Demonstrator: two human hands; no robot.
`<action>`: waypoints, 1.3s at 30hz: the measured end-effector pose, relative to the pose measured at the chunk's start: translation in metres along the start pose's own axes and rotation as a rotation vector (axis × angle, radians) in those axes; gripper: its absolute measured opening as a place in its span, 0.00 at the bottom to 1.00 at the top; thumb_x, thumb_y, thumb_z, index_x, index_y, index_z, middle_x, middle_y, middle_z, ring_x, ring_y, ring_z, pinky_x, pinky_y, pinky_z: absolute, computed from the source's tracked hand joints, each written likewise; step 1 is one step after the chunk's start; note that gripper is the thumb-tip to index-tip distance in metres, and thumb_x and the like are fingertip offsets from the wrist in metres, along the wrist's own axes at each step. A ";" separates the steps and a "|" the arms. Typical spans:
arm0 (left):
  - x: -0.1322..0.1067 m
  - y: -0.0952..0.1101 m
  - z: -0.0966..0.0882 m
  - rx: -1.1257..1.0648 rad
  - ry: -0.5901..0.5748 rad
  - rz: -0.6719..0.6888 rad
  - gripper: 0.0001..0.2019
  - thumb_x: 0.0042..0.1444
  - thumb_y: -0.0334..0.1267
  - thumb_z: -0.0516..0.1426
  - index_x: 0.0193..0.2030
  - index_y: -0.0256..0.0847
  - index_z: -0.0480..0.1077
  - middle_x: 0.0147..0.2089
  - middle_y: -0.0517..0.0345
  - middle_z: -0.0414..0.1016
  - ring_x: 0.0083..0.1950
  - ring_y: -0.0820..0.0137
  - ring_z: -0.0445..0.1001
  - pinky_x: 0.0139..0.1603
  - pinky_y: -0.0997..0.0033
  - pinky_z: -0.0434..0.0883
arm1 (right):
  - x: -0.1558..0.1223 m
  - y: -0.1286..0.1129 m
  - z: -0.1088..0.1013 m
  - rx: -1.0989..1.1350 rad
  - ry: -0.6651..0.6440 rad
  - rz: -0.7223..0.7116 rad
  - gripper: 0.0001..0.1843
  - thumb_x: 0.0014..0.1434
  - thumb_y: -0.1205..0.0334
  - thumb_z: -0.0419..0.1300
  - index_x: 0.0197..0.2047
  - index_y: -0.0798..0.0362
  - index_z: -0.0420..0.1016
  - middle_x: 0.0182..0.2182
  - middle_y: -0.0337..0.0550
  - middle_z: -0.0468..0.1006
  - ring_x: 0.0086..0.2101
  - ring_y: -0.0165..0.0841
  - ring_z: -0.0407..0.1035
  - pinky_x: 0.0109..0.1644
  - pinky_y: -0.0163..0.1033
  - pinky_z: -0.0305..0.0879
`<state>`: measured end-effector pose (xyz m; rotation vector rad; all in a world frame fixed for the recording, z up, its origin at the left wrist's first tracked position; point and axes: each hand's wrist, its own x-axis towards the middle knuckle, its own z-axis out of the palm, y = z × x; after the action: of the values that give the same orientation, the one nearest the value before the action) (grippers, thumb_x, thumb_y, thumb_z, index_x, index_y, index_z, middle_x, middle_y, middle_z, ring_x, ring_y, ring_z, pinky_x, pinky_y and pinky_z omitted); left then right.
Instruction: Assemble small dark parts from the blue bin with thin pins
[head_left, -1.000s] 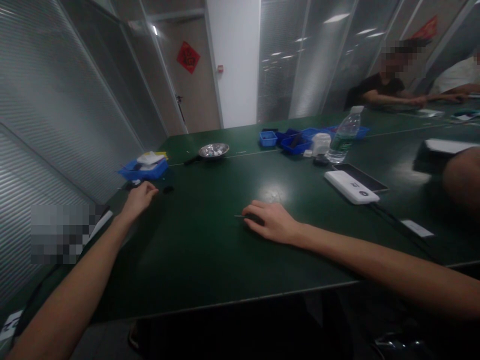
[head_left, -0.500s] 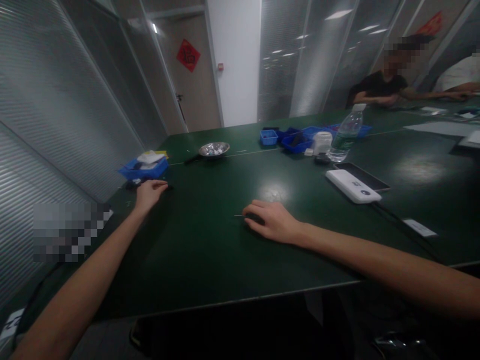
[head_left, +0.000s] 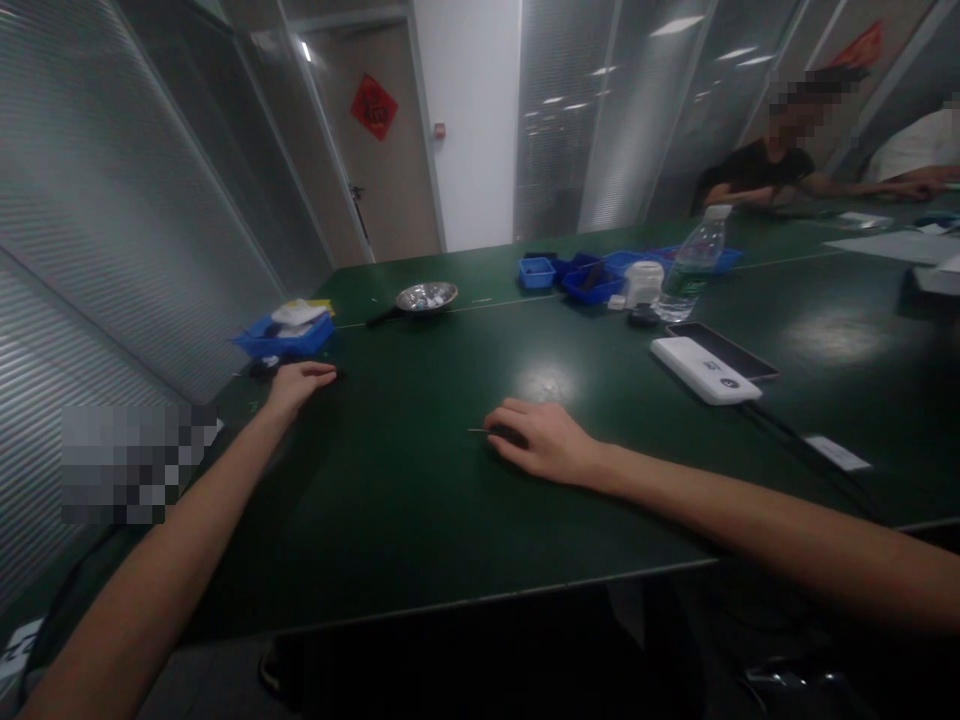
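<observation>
My right hand (head_left: 536, 440) rests on the green table, its fingers curled round a dark-handled tool (head_left: 507, 434) with a thin metal shaft that points left. The tool looks like a small screwdriver, but the palm hides part of it. Further left and farther away, my left hand (head_left: 298, 385) is low over the table with fingers and thumb pinched together. A small dark piece (head_left: 340, 374) shows at those fingertips, too small to name. Just behind this hand stands a blue tray (head_left: 289, 345) with white and yellow items in it.
A metal pan (head_left: 427, 298) holds small pieces. Blue bins (head_left: 537, 273), a white jar (head_left: 643, 286) and a water bottle (head_left: 690, 270) stand farther back. On the right lie a white power bank (head_left: 705, 370) with a cable and a phone (head_left: 724, 350). Two people sit at the far right.
The view has shifted very slightly. Both hands stay nearly in place, with the same grips.
</observation>
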<state>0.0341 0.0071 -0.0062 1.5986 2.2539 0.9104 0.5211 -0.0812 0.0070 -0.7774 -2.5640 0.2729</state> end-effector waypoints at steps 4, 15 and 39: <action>-0.006 0.008 0.001 0.033 0.015 -0.032 0.18 0.54 0.43 0.64 0.49 0.39 0.82 0.45 0.49 0.85 0.44 0.58 0.81 0.45 0.65 0.74 | 0.000 0.000 0.000 -0.006 0.005 -0.002 0.13 0.71 0.57 0.58 0.54 0.53 0.74 0.45 0.44 0.77 0.32 0.30 0.69 0.35 0.36 0.60; -0.035 0.020 0.011 0.676 0.051 0.505 0.22 0.69 0.43 0.47 0.52 0.34 0.79 0.53 0.34 0.76 0.55 0.45 0.74 0.49 0.53 0.74 | 0.000 -0.002 -0.001 0.005 -0.015 0.000 0.13 0.72 0.57 0.57 0.54 0.53 0.74 0.45 0.45 0.77 0.32 0.29 0.68 0.34 0.36 0.60; -0.021 0.009 0.008 0.263 0.065 0.430 0.13 0.64 0.42 0.57 0.48 0.40 0.80 0.49 0.48 0.84 0.50 0.55 0.81 0.55 0.58 0.73 | -0.001 0.001 0.002 -0.017 -0.020 -0.007 0.12 0.72 0.56 0.57 0.54 0.52 0.74 0.46 0.44 0.77 0.32 0.29 0.69 0.34 0.36 0.59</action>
<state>0.0533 -0.0071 -0.0101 2.2620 2.1834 0.7877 0.5213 -0.0811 0.0051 -0.7759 -2.5905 0.2587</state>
